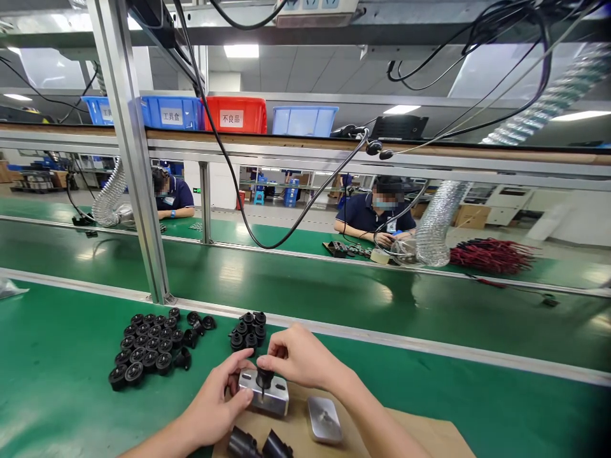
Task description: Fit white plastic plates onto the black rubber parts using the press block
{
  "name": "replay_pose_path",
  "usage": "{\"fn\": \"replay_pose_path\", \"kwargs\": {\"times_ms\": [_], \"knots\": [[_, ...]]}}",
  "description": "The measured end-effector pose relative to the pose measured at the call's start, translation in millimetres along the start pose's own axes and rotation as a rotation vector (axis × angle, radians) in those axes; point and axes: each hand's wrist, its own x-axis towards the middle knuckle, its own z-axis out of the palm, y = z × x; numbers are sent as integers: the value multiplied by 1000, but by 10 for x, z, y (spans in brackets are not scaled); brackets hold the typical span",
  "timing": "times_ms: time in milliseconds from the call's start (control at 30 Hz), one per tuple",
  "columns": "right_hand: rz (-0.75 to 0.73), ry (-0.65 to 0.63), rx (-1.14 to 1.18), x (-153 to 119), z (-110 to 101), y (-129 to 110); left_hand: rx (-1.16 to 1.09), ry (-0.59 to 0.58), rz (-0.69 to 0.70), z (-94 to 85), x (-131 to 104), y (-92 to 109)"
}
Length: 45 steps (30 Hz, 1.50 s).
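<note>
A silver metal block (275,403) with slots in its top sits on brown cardboard in front of me. My left hand (214,399) grips the block's left end between thumb and fingers. A small black plastic part (264,380) stands upright in the middle of the block, and my right hand (305,357) pinches its top from above. To the right of the block lies a rounded metal plate (324,421) with a raised centre. Two black tubular pieces (242,441) lie near the bottom edge, partly cut off by the frame.
Rows of round black parts (149,346) cover the green bench at left; a smaller black cluster (249,329) stands behind my hands. A metal post (136,165) rises at the bench's back rail. Beyond, two people sit across the green conveyor (286,286). A black cable (238,203) hangs ahead.
</note>
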Motion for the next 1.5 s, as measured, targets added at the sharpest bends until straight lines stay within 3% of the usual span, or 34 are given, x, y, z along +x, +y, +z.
{"fn": "replay_pose_path", "kwargs": {"times_ms": [467,567,667,733,867,1033,1200,1367,1500], "knots": [[-127,-146,-38,-85,-81,16,-102,9,-64,-21,41,-34],[40,-217,-100,-179,-177,0,-72,7,-68,-36,34,-34],[366,-463,-339,-300,-227,-35,-40,-17,-53,-33,11,-35],[478,-555,-428,-353,-219,-56,-18,-31,-41,-19,-6,-30],[483,-448,-401,-377,-214,10,19,-16,-48,13,-19,-14],[472,-557,-372,-361,-244,241,49,-1,-61,19,-22,-21],[369,-481,-356,-320,-197,378,32,10,-70,22,-38,-59],[335,-480,-318,-297,-240,425,30,15,-59,26,-39,-71],[198,-337,-170,-361,-416,325,35,16,-66,25,-34,-69]]}}
